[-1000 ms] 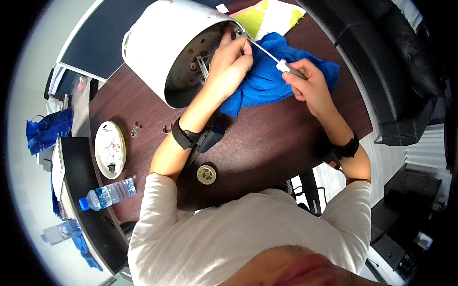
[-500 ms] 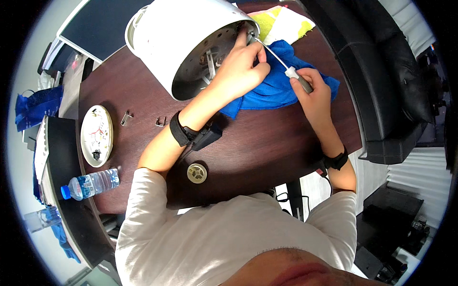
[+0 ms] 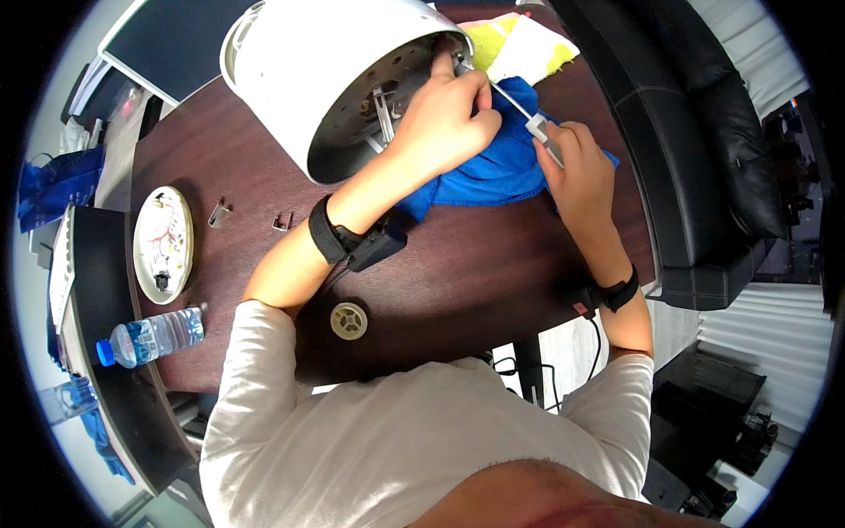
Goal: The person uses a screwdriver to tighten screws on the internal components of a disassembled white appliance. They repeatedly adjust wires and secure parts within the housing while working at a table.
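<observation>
A white metal appliance housing (image 3: 330,84), shaped like a drum, lies on its side with its open end toward me. My left hand (image 3: 447,121) is at the right edge of that opening. One of its fingers reaches inside and the others are bent by the rim; what they grip is hidden. My right hand (image 3: 581,180) is closed round the grey and white handle of a screwdriver (image 3: 512,99), whose shaft slants up to the rim beside my left fingers. Metal brackets (image 3: 384,114) show inside the housing. Under both hands spreads a blue cloth (image 3: 506,167).
Left on the dark wooden table (image 3: 475,282) are an oval dish (image 3: 180,251) of small parts, a water bottle (image 3: 158,337) and two small metal brackets (image 3: 219,212). A round cream spoked piece (image 3: 349,321) lies near me. Beyond the table's right edge stands a black leather sofa (image 3: 682,150).
The whole view has shifted a little, so the table's things sit slightly further left. My right fingers have wrapped further round the screwdriver handle. My left hand stays at the rim.
</observation>
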### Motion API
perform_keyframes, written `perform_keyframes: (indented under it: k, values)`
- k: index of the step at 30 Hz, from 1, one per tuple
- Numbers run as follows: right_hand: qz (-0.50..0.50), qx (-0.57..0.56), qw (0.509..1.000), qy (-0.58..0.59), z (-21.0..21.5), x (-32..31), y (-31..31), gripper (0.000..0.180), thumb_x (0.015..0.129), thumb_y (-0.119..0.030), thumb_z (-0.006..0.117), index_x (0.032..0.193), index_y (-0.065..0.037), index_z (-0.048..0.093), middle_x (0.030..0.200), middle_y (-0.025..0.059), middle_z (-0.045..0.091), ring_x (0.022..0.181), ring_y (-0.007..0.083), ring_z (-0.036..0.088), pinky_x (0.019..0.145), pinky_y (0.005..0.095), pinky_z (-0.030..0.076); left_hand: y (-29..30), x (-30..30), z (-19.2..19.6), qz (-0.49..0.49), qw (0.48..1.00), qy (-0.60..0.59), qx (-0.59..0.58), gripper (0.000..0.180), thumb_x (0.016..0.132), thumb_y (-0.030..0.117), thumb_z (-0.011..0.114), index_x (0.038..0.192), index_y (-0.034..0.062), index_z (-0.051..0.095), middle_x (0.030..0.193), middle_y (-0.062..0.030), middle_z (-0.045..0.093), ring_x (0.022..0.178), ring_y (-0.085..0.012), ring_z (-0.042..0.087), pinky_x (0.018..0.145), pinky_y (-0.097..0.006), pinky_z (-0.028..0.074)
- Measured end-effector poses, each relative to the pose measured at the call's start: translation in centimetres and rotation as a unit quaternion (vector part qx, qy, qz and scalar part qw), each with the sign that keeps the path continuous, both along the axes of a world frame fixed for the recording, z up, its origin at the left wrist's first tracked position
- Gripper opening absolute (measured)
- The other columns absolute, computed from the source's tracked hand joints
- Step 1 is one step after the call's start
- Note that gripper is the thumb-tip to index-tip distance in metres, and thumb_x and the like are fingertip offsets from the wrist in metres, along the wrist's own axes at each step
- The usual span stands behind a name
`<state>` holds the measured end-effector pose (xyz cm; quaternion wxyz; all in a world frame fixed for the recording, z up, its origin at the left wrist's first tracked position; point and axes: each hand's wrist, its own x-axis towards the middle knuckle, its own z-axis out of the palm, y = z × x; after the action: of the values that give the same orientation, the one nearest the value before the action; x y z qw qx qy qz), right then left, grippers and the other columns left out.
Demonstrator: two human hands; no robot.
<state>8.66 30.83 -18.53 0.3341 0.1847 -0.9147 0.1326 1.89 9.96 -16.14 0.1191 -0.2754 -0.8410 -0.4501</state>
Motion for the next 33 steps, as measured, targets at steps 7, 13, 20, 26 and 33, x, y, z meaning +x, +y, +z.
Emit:
perform_keyframes:
  k: [7, 13, 20, 26, 33]
  values:
    - [0.035, -0.188, 0.980, -0.045, -0.8, -0.8, -1.2, 0.022, 0.085, -0.006, 0.076, 0.102, 0.000, 0.064, 0.094, 0.0112, 0.067, 0.077, 0.0201, 0.068, 0.067, 0.0288, 0.053, -1.1, 0.4, 0.5, 0.000, 1.000, 0.008, -0.006, 0.012, 0.073, 0.012, 0.063, 0.078, 0.0028, 0.058, 0.079, -0.0184, 0.051, 0.070, -0.0300, 0.057, 0.065, -0.040, 0.044]
    - [0.105, -0.476, 0.838, -0.246, -1.5, -0.7, -2.2, 0.016, 0.091, -0.004, 0.070, 0.103, -0.002, 0.060, 0.086, 0.0032, 0.061, 0.061, 0.0050, 0.052, 0.049, 0.0193, 0.038, -2.2, 0.8, 1.4, -0.015, 0.998, -0.040, 0.042, 0.011, 0.071, 0.014, 0.065, 0.074, 0.0058, 0.059, 0.106, -0.0286, 0.051, 0.076, -0.0388, 0.060, 0.072, -0.042, 0.048]
    - [0.197, -0.699, 0.553, -0.408, -0.4, 0.4, -4.3, 0.012, 0.098, -0.013, 0.063, 0.105, -0.004, 0.057, 0.090, 0.0042, 0.059, 0.059, 0.0032, 0.046, 0.044, 0.0169, 0.030, -3.5, 1.2, 2.3, -0.058, 0.994, -0.057, 0.067, 0.003, 0.074, 0.005, 0.051, 0.077, 0.0040, 0.050, 0.074, -0.0005, 0.045, 0.065, -0.0087, 0.045, 0.058, -0.024, 0.033]
    - [0.188, -0.677, 0.593, -0.393, -0.5, 0.2, -4.5, 0.016, 0.095, -0.013, 0.068, 0.103, -0.004, 0.058, 0.086, 0.0059, 0.061, 0.061, 0.0067, 0.052, 0.044, 0.0214, 0.034, -3.9, 1.0, 3.0, -0.092, 0.975, -0.158, 0.126, 0.006, 0.077, 0.010, 0.048, 0.080, 0.0053, 0.048, 0.073, 0.0006, 0.047, 0.063, -0.0080, 0.046, 0.058, -0.022, 0.036]
    - [0.086, -0.282, 0.956, -0.015, -1.3, 0.1, -4.6, 0.027, 0.086, -0.013, 0.075, 0.103, -0.001, 0.058, 0.091, 0.0160, 0.066, 0.076, 0.0324, 0.068, 0.064, 0.0360, 0.054, -5.1, 0.7, 3.8, -0.103, 0.968, -0.176, 0.147, 0.008, 0.078, 0.011, 0.047, 0.077, 0.0041, 0.050, 0.068, 0.0016, 0.048, 0.062, -0.0073, 0.046, 0.057, -0.023, 0.036]
